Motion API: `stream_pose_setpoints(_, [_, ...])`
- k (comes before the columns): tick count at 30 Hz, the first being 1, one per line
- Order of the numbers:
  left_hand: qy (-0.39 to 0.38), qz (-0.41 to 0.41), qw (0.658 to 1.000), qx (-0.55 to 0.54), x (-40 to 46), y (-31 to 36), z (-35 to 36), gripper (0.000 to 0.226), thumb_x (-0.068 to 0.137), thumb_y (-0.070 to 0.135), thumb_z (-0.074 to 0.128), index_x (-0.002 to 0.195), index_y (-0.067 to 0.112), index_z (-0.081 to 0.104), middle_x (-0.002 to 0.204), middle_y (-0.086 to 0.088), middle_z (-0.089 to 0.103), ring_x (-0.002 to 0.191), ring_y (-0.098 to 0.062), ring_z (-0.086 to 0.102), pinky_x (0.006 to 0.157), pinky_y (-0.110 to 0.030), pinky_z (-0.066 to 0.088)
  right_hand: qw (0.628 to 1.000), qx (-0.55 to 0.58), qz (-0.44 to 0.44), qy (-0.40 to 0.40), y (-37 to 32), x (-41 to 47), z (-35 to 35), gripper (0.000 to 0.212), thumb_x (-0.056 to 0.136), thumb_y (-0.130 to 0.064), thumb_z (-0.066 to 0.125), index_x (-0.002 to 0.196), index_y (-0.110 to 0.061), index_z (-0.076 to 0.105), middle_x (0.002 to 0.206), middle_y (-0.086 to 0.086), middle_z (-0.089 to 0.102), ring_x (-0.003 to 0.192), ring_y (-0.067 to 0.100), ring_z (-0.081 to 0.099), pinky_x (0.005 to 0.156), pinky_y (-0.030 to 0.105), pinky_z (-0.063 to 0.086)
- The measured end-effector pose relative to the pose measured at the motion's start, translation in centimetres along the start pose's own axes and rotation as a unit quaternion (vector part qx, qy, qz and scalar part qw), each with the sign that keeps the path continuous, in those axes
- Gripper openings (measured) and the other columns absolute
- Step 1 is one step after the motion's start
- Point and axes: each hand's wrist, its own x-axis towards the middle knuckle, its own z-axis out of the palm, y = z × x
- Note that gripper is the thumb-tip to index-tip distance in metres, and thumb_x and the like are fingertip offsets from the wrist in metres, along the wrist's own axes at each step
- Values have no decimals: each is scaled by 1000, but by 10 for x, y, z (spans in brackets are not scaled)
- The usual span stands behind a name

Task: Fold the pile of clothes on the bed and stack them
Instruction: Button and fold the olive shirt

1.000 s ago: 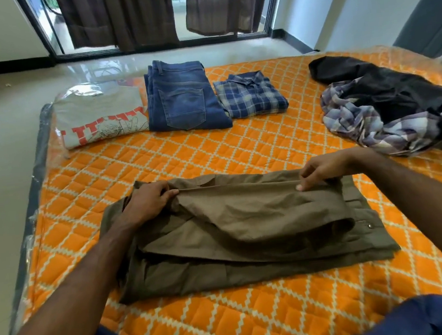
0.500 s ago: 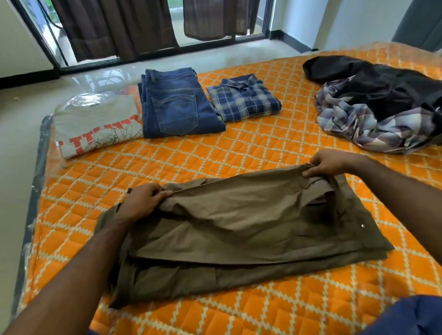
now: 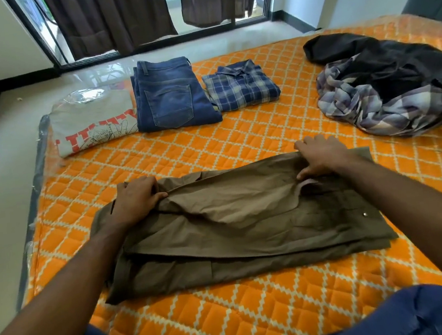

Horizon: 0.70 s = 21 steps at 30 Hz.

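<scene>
The brown trousers (image 3: 246,219) lay across the near half of the orange quilted bed (image 3: 239,144), already doubled lengthwise, with a loose upper layer drawn over toward the far edge. The left hand (image 3: 136,195) pinched that layer at its left end, fingers curled round a bunch of cloth. The right hand (image 3: 321,157) held the far edge near the waistband end, thumb tucked under the fabric and fingers bent over the top of it. Between the two hands the cloth sagged and puckered; it was not lying flat.

To my eye that slack was the risk. If the fold were pressed down as it stood, the creases in the middle would be trapped inside, and the lower leg, which stuck out unevenly at the near left corner, would leave a lopsided bundle that would not sit well in a stack. A pull from one hand alone could also drag the whole garment askew across the slippery-looking cover.

Farther off, along the far edge, sat three finished pieces side by side: a grey printed T-shirt (image 3: 94,125), folded blue jeans (image 3: 172,96) touching it, and a blue checked shirt (image 3: 242,88) just beside those. Well apart, at the right, a dark garment (image 3: 393,64) and a pale plaid shirt (image 3: 365,104) lay in a heap, not yet folded. Beyond the bed hung dark curtains (image 3: 119,15) at a glass door.
</scene>
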Motion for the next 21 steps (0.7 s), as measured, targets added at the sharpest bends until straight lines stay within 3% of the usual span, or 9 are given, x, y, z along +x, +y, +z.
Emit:
stream_pose_setpoints(2, [78, 37, 995, 43, -6, 11, -1, 28, 90, 40, 69, 105, 21, 55, 108, -3, 55, 100, -27, 53, 85, -50, 38, 999, 10, -9, 49, -24, -8, 13, 95, 81, -59, 74, 155, -23, 25, 155, 8, 35, 140, 32, 35, 112, 52, 34])
stream_pose_setpoints(4, [131, 119, 984, 22, -14, 22, -6, 29, 92, 29, 67, 116, 20, 55, 117, -6, 53, 105, -30, 54, 86, -49, 43, 990, 83, -73, 91, -60, -20, 16, 86, 90, -45, 69, 158, -22, 22, 162, 9, 26, 147, 32, 28, 120, 48, 26])
stream_pose_setpoints(6, [78, 235, 969, 5, -19, 28, -9, 38, 95, 27, 60, 132, 20, 52, 136, -5, 49, 123, -27, 49, 102, -46, 42, 950, 214, -195, 112, -107, -39, 20, 71, 97, -37, 61, 158, -21, 28, 163, 8, 27, 150, 27, 25, 122, 39, 19])
stream_pose_setpoints(8, [-25, 294, 955, 31, -24, 28, -8, 58, 96, 25, 56, 151, 25, 38, 158, 5, 33, 144, -17, 30, 119, -38, 25, 906, 273, -299, 121, -156, -61, 27, 69, 101, -43, 55, 160, -21, 26, 166, 5, 23, 154, 21, 17, 125, 33, 10])
stream_pose_setpoints(11, [-101, 267, 955, 81, -28, 14, -3, 77, 101, 27, 50, 162, 30, 4, 168, 11, -1, 155, -11, 0, 124, -32, 3, 905, 224, -336, 137, -214, -67, 40, 81, 100, -50, 49, 164, -20, 9, 171, 3, 5, 157, 17, 0, 128, 39, -1])
stream_pose_setpoints(14, [-138, 223, 960, 99, -27, 4, 8, 80, 105, 28, 44, 159, 31, -15, 167, 4, -18, 154, -14, -16, 128, -40, 2, 922, 206, -305, 120, -236, -57, 48, 82, 98, -26, 49, 164, -16, 0, 171, 7, -5, 157, 20, -8, 127, 47, 0])
stream_pose_setpoints(18, [-157, 206, 962, 87, -24, 1, 21, 77, 107, 24, 40, 159, 29, -17, 168, -4, -20, 153, -19, -19, 127, -46, 6, 922, 186, -323, 106, -240, -68, 56, 75, 101, -11, 42, 163, -10, -1, 170, 14, -7, 157, 26, -10, 127, 50, -1])
stream_pose_setpoints(21, [-181, 195, 962, 64, -24, 7, 11, 76, 105, 23, 44, 162, 27, -7, 168, -5, -14, 155, -20, -13, 128, -43, 5, 907, 221, -353, 55, -228, -74, 51, 84, 93, -1, 49, 164, -12, 5, 171, 10, -4, 157, 21, -9, 128, 40, -6])
